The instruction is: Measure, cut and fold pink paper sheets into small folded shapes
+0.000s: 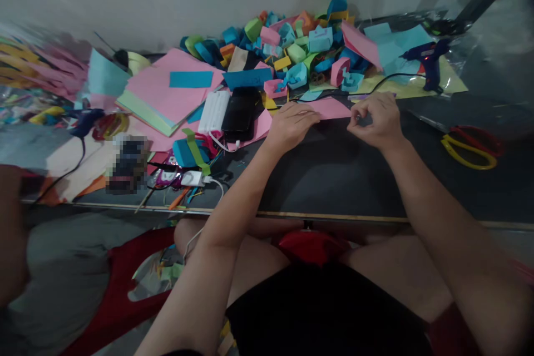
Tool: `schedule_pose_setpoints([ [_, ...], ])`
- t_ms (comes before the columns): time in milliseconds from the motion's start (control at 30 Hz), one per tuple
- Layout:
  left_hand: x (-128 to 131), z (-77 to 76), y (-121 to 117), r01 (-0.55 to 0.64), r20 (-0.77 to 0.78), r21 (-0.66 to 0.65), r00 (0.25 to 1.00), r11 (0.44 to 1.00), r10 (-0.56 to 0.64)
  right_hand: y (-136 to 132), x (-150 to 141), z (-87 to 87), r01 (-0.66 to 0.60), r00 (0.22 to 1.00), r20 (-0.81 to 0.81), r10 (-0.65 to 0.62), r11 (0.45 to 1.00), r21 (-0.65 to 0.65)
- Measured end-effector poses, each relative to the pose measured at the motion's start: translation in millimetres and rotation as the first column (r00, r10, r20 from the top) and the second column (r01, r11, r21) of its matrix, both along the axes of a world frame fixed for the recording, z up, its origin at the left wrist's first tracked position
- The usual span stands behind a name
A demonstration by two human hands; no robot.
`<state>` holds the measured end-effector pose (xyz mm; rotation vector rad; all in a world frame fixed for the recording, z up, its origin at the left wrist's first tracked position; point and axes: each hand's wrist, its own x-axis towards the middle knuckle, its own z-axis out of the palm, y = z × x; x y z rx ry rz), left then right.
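My left hand [293, 127] rests at the left end of a pink paper strip [332, 108], fingers stretched out and lying flat over its edge. At the strip's other end my right hand [377, 119] is closed, thumb and index finger curled together in a pinch. Whatever sits between those fingertips is too small to make out. A slim purple stick [357, 97] shows just behind the right hand; I cannot tell whether the fingers touch it. Beyond both hands lies a heap of small folded paper boxes [320, 39] in blue, pink, green and orange.
Scissors [469, 147] with red and yellow handles lie to the right, below a blue glue gun [431, 64] and its cable. A black phone [241, 114], white power bank [214, 112] and paper sheets [162, 100] are left. Another person's arm [12, 233] shows far left.
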<state>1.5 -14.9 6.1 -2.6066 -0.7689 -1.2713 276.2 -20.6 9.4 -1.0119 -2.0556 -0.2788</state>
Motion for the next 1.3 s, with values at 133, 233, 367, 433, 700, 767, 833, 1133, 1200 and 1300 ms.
schedule_pose_setpoints([
  [133,0,3.0,0,-0.065,0.006,0.01,0.998,0.998,0.065,2,6,1.6,0.053,0.999,0.0,-0.053,0.999,-0.001],
  [233,-5,4.7,4,-0.101,0.062,0.084,0.993,0.991,0.096,4,20,2.0,0.13,0.991,-0.012,-0.13,0.99,-0.058],
  [367,-14,4.3,10,-0.159,0.118,0.062,0.982,0.985,0.151,6,34,0.6,0.186,0.965,-0.173,-0.199,0.979,-0.089],
  [433,-15,2.1,10,-0.171,0.112,0.04,0.98,0.984,0.166,4,28,-1.5,0.145,0.935,-0.308,-0.174,0.983,-0.113],
  [700,20,-15.5,-11,0.062,-0.063,0.101,0.996,0.993,-0.055,-22,-49,-10.6,-0.179,0.864,-0.502,-0.035,0.911,-0.371],
  [767,27,-16.5,-13,0.104,-0.138,0.053,0.986,0.993,-0.096,-24,-48,-8.0,-0.027,0.881,-0.449,-0.147,0.933,-0.359],
  [833,29,-14.3,-15,0.087,-0.169,0.0,0.982,0.996,-0.085,-22,-38,-2.5,0.131,0.883,-0.405,-0.238,0.953,-0.273],
  [1133,27,-7.5,-18,-0.077,-0.164,0.006,0.983,0.997,0.077,-13,-25,-2.9,0.073,0.995,0.077,-0.067,0.994,-0.084],
  [1200,28,-12.1,-14,-0.083,-0.181,0.039,0.979,0.996,0.089,-12,-32,-9.0,0.066,0.994,0.09,-0.054,0.989,-0.131],
  [1300,25,-17.1,-7,-0.089,-0.166,0.082,0.981,0.993,0.102,-14,-37,-10.6,0.058,0.997,0.066,-0.049,0.987,-0.151],
])
